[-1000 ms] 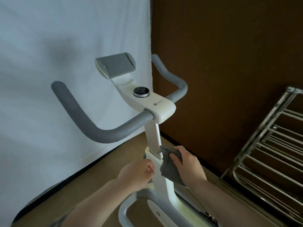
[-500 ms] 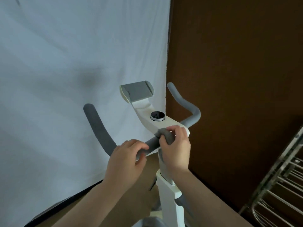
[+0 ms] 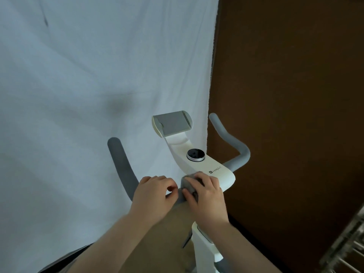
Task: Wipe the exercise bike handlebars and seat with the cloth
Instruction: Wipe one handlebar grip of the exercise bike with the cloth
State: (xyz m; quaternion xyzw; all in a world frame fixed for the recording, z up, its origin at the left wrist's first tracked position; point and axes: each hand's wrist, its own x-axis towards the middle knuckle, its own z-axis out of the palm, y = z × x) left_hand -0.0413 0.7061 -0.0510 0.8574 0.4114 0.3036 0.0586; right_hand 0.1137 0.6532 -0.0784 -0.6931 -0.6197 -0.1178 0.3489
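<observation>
Reaching up from the bottom of the view, both of my forearms are angling toward the white exercise bike [image 3: 204, 245] with its curved grey foam-covered handlebars [image 3: 122, 170]. My right hand [image 3: 204, 194] is lying knuckles-up over the small crumpled grey cloth [image 3: 190, 184], fingers curled round it and pressing it onto the handlebar just where the bar meets the white console housing [image 3: 222, 174] — the thumb is tucking in under the cloth's near edge. My left hand [image 3: 151, 196] is sitting just beside it on the left stretch of the same bar, fingers bent over the top of the foam and wrapping it, thumb tip nearly touching the cloth. The two hands are almost meeting at the cloth. I am seeing the round black dial [image 3: 195, 154] and the grey tablet holder [image 3: 173, 123] above them, untouched. The seat is not showing anywhere. Behind the bike a white fabric sheet [image 3: 88, 85] is hanging beside a dark brown wall [image 3: 295, 95] — a metal wire rack [image 3: 346, 251] is poking in at the lower right.
</observation>
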